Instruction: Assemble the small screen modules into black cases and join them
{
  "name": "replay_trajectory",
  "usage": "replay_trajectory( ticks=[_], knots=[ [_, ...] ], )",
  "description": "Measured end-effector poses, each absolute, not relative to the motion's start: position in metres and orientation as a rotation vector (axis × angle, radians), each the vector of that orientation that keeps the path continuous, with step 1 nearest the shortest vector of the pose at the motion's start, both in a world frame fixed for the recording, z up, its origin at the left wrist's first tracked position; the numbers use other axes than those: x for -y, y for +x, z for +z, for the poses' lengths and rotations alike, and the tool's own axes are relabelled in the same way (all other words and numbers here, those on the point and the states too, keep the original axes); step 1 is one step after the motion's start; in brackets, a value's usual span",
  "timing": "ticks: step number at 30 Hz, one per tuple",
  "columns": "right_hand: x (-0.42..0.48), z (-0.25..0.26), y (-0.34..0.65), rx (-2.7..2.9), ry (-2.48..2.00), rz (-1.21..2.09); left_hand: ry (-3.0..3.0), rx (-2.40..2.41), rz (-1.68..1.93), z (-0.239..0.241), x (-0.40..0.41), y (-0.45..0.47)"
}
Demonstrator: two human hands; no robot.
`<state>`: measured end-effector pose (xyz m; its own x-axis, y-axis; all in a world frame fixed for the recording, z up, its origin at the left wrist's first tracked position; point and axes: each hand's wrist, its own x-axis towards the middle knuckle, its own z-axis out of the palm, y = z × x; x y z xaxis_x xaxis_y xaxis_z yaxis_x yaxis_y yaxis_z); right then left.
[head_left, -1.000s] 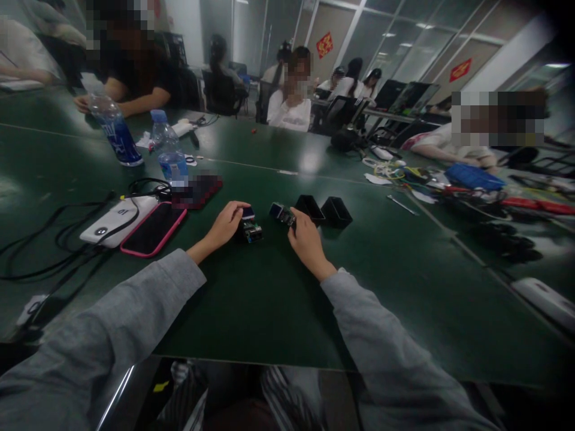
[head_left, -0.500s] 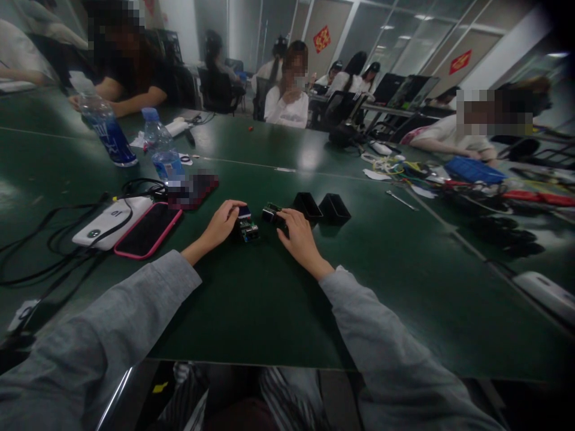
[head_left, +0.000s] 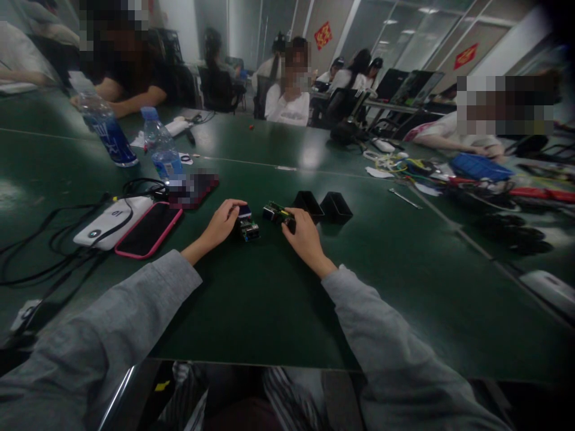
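My left hand (head_left: 219,222) is closed around the left side of a small circuit board (head_left: 250,230) with a dark screen piece at its upper end. Across a narrow gap, my right hand (head_left: 306,234) pinches the right end of a second small circuit board (head_left: 274,212), which carries dark blocky parts. My right fingertips cover part of that second board. Just beyond this hand stand two open black boxes, a nearer one (head_left: 309,203) and another (head_left: 338,206) to its right.
On the left lie a pink-edged phone (head_left: 149,230), a white power bank (head_left: 112,222) and black cables. Two plastic bottles (head_left: 162,143) stand behind them. At right are a wrench-like metal tool (head_left: 405,198), tangled wires and a blue tray (head_left: 481,166). Other people sit around.
My right hand has shifted slightly right along its board, uncovering more of it. My left hand and its board look unmoved.
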<state>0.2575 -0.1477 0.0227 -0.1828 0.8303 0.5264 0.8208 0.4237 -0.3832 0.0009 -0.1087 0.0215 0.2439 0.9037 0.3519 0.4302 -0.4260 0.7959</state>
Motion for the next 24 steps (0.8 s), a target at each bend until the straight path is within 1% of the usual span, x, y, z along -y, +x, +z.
replay_trajectory(
  ticks=[24],
  knots=[
    [0.1497, 0.0237, 0.2567, 1.964, -1.411, 0.019, 1.952, -1.204, 1.101, 0.0206, 0.1086, -0.0001]
  ],
)
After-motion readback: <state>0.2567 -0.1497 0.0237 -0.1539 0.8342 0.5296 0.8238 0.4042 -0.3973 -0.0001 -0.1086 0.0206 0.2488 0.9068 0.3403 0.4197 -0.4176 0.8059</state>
